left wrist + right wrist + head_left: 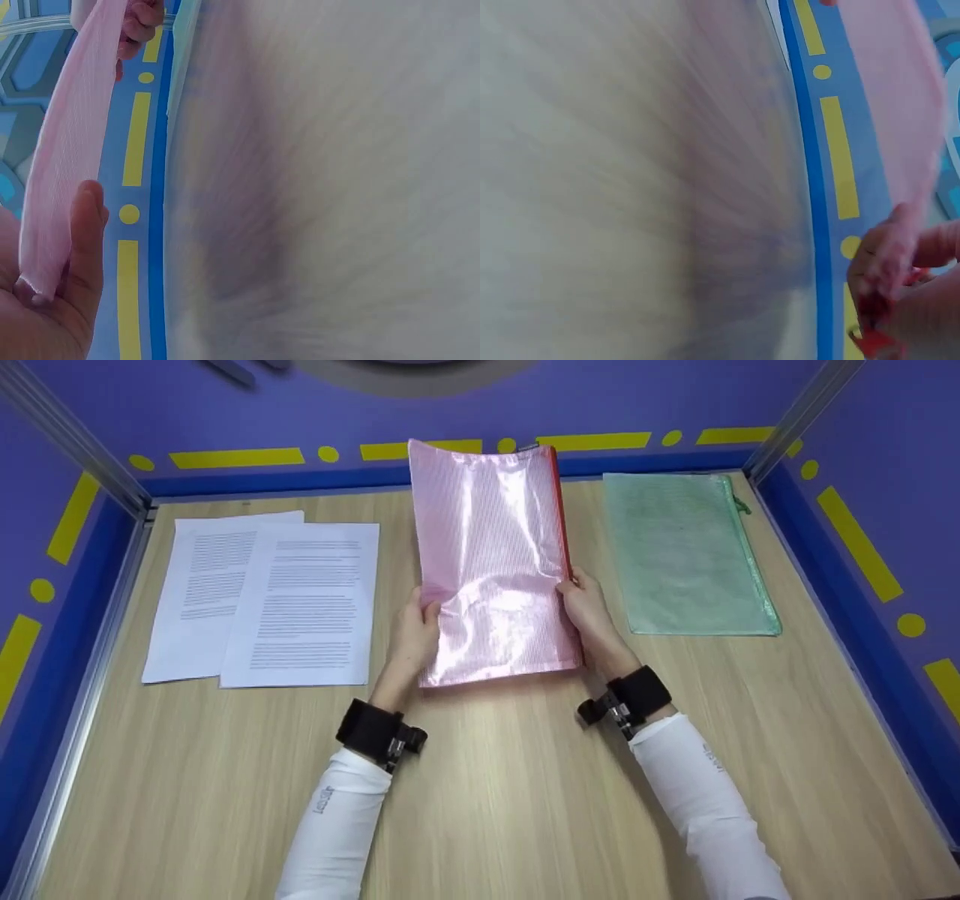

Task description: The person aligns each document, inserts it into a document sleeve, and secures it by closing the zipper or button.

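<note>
A pink mesh zipper pouch point(495, 562) with a red zipped edge on its right is held up above the table between both hands. My left hand point(415, 634) grips its left edge, thumb on the near face. The right hand point(589, 611) pinches the red zipper side, a little higher up. In the left wrist view the left thumb point(88, 240) lies along the pouch, which is seen nearly edge-on. The right wrist view shows the right fingers point(866, 262) around the pouch's edge, with a bit of red near them.
Two overlapping printed sheets point(307, 607) lie on the left of the wooden table point(480, 795). A green mesh zipper pouch point(690, 559) lies flat on the right. Purple-blue panels point(225, 420) with yellow marks enclose the back and sides.
</note>
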Demonstrator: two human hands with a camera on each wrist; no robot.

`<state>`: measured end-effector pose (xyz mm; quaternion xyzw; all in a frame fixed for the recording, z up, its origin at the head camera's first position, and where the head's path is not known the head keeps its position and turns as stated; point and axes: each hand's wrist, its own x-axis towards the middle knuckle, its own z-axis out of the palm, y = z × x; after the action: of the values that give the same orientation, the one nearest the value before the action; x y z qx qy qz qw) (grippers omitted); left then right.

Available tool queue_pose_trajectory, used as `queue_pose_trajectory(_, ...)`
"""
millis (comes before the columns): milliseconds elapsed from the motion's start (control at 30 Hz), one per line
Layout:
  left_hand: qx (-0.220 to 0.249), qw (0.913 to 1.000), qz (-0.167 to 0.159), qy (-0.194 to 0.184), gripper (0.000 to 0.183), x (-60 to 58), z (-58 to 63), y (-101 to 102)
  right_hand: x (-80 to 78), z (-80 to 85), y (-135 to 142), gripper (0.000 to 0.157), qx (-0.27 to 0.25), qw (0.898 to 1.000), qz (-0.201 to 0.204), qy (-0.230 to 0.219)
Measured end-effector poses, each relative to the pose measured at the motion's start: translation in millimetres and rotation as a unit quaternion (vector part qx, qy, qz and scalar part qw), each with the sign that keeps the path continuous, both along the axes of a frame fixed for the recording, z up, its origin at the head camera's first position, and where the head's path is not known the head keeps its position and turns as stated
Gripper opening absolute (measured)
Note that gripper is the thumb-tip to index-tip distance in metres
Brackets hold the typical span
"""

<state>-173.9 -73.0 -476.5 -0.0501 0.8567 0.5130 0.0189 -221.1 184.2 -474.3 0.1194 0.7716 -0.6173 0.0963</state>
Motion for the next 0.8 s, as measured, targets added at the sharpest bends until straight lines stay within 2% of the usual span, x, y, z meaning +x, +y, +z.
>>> queue_pose_trajectory(167, -0.017, 0.9979, -0.011, -0.061, 0.047, -1.5, -1.6, -6, 2.9, 0.9, 3, 0.055, 0.058, 0.995, 0.078, 0.004)
queue_pose_trajectory(333, -0.016, 0.9930, -0.034, -0.112, 0.068, -1.4, -4.0, -14, 4.6, -5.4, 4, 0.051, 0.090, 0.991, 0.097, 0.011)
queue_pose_trajectory(567, -0.009, 0.9937, -0.048, -0.101, 0.065, -3.9, -7.5, -22, 4.2, -10.6, 4, 0.049, 0.120, 0.986, 0.111, 0.021)
queue_pose_trajectory(667, -0.028, 0.9929, -0.049, -0.105, 0.059, -4.4, -8.4, -25, 3.5, -12.1, 4, 0.050, 0.137, 0.985, 0.108, 0.017)
queue_pose_trajectory(800, -0.067, 0.9922, -0.049, -0.092, 0.049, -3.8, -11.3, -28, 2.1, -15.4, 5, 0.050, 0.158, 0.982, 0.105, 0.011)
